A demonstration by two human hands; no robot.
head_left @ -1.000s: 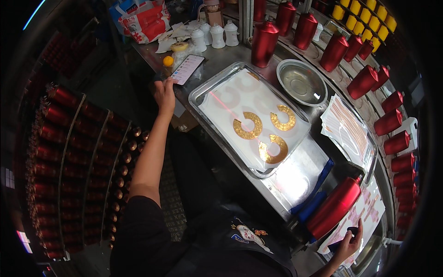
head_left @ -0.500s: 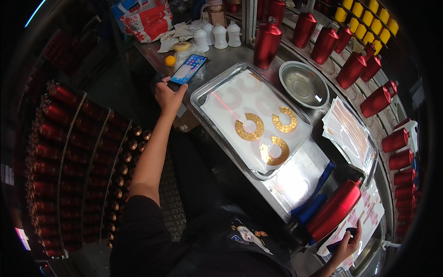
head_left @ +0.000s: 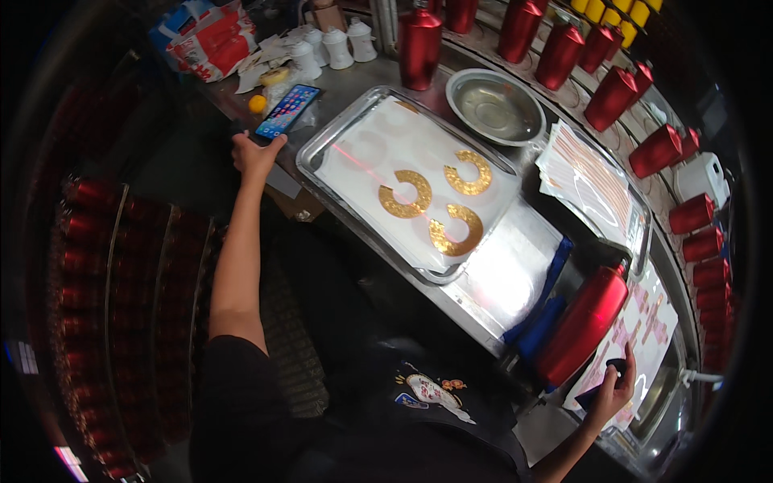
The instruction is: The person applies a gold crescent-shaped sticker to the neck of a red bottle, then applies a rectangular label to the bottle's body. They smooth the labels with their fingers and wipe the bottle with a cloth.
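My left hand (head_left: 254,157) is at the table's far left edge, its thumb and fingers closed around the near end of a smartphone (head_left: 290,111) with a lit screen. To the right of the phone, a metal tray (head_left: 306,165) holds a whitish sheet (head_left: 342,173) carrying several gold C-shaped pieces (head_left: 405,194). At the lower right, my right hand (head_left: 615,396) has its fingers curled about a small black object (head_left: 592,394) that I cannot identify, one finger pointing up. Beneath that hand lies a white sheet with pinkish marks (head_left: 651,318). Just left of it, a glossy red bottle (head_left: 586,324) lies tilted on blue cloth (head_left: 541,326).
A round metal bowl (head_left: 495,107) stands beyond the tray, with striped printed sheets (head_left: 592,187) to its right. Red bottles (head_left: 561,58) line the curved conveyor behind. White pots (head_left: 338,48), an orange fruit (head_left: 258,104) and a red-white bag (head_left: 213,42) are far left. Racked red bottles (head_left: 141,322) fill the left side.
My view has turned, so the table and its things sit further left and slightly higher in the picture. Both hands keep much the same hold and place.
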